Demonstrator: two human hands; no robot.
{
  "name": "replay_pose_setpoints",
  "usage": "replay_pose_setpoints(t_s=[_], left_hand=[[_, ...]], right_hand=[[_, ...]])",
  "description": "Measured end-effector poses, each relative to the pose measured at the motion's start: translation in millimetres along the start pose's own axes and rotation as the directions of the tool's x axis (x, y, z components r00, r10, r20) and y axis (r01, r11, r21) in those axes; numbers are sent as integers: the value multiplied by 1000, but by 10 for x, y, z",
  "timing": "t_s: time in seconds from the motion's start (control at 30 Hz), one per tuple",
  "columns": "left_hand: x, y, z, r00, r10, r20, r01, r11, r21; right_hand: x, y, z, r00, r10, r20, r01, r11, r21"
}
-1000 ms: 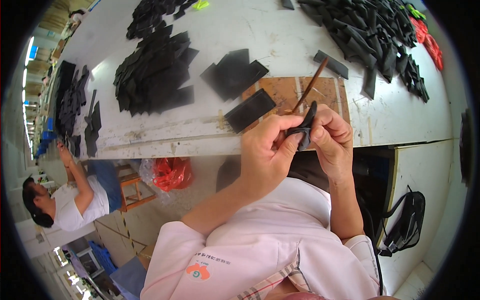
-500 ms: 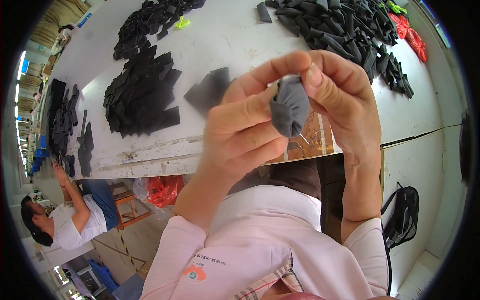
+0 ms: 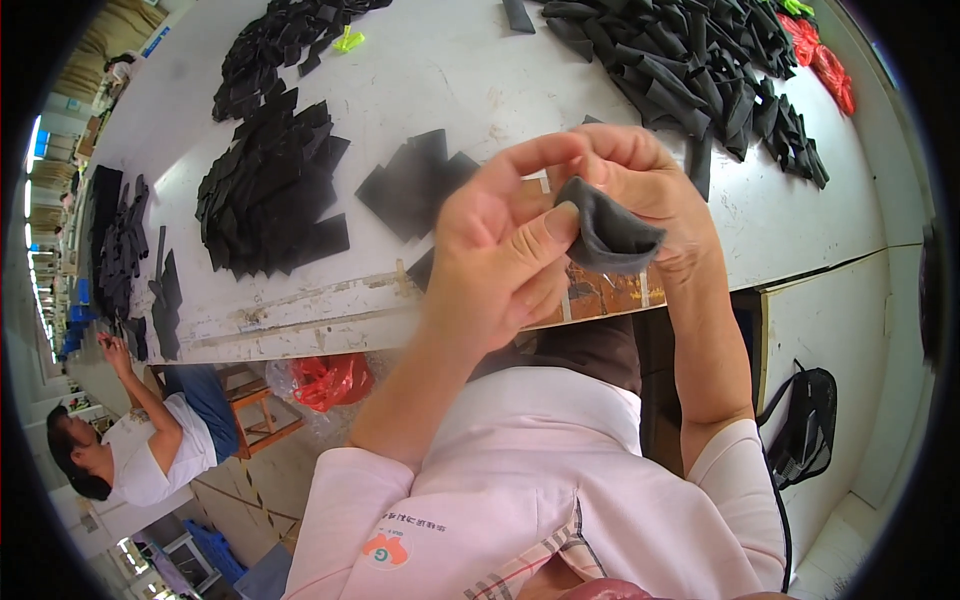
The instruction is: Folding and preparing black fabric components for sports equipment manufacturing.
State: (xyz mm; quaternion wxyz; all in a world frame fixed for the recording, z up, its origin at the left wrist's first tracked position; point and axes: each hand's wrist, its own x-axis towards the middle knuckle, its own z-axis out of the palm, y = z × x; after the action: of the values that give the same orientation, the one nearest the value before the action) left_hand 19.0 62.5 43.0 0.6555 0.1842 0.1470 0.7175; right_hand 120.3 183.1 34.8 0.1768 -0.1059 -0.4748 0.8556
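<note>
Between my two hands, above the table's near edge, is a small dark grey fabric piece (image 3: 615, 238), curled so that a hollow opening shows. My left hand (image 3: 515, 240) pinches its left side, the thumb lying on the cloth. My right hand (image 3: 645, 180) grips its upper edge with bent fingers; some of those fingertips are hidden behind the cloth. Beyond my left hand lie a few flat dark fabric pieces (image 3: 415, 185). A big heap of folded dark fabric pieces (image 3: 690, 75) spreads over the far right of the table.
The white table (image 3: 440, 95) also carries a pile of flat dark pieces (image 3: 265, 190) and another heap (image 3: 265, 50) behind it. Red plastic bags (image 3: 830, 75) lie far right. A seated person (image 3: 150, 440) works at the left. A black bag (image 3: 805, 425) is at the right.
The fabric piece has turned from a bunched, upright shape to a wider, open curl and shifted slightly right. My left thumb now presses on it; my right hand has tipped lower.
</note>
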Motion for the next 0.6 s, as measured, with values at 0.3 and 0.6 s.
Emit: replay_pose_setpoints(t_s=[0.3, 0.6], left_hand=[[17, -63, -465, 983, -72, -171, 50, 991, -127], [-63, -155, -480, 935, 210, -284, 10, 788, 615]], right_hand=[[-60, 283, -65, 989, 81, -126, -90, 994, -66], [-67, 560, -263, 995, 56, -81, -67, 987, -149]])
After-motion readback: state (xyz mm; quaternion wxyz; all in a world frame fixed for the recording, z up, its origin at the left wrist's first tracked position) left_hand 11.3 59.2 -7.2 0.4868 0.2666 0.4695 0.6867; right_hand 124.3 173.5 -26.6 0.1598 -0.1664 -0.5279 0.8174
